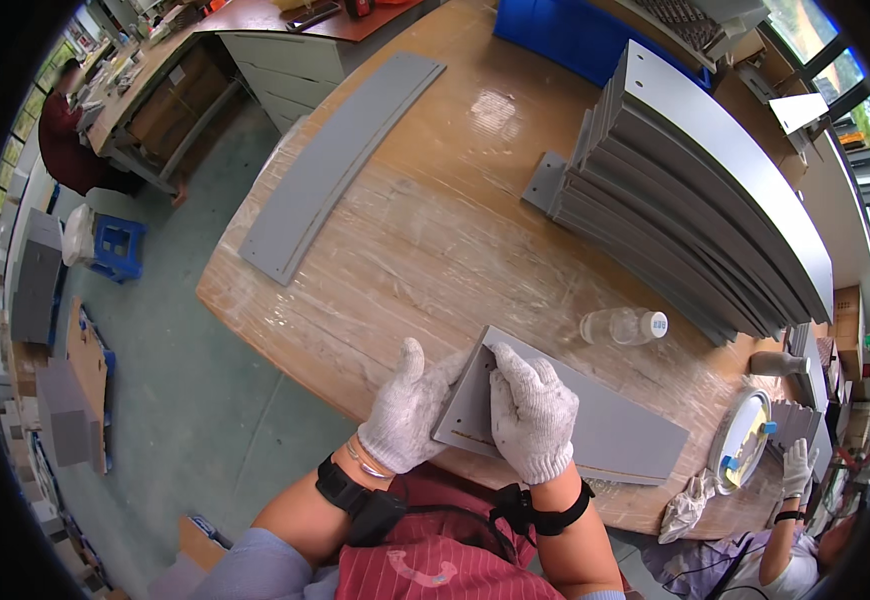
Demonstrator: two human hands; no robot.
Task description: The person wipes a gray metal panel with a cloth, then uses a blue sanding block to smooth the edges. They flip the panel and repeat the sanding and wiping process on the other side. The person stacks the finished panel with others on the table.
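A grey panel [605, 418] with small holes near its end lies on the table before me, tapering toward the right. My left hand [410, 405], in a white knit glove, rests against the panel's left end. Its thumb stands up, and the fingers stretch along the edge, partly hidden. On top of the panel, near the holes, is my right hand [533, 410], gloved too. Its fingers are curled together with the tips at the surface; anything small in them cannot be made out. A clear bottle [615, 326] with a white cap lies just beyond the panel.
A tall stack of curved grey panels [705, 190] stands at the right. Another curved panel [340, 165] lies at the far left of the table [405, 260]. Behind is a blue bin [575, 45]. A round white tub [742, 440] and a co-worker's gloved hand [798, 467] are at right.
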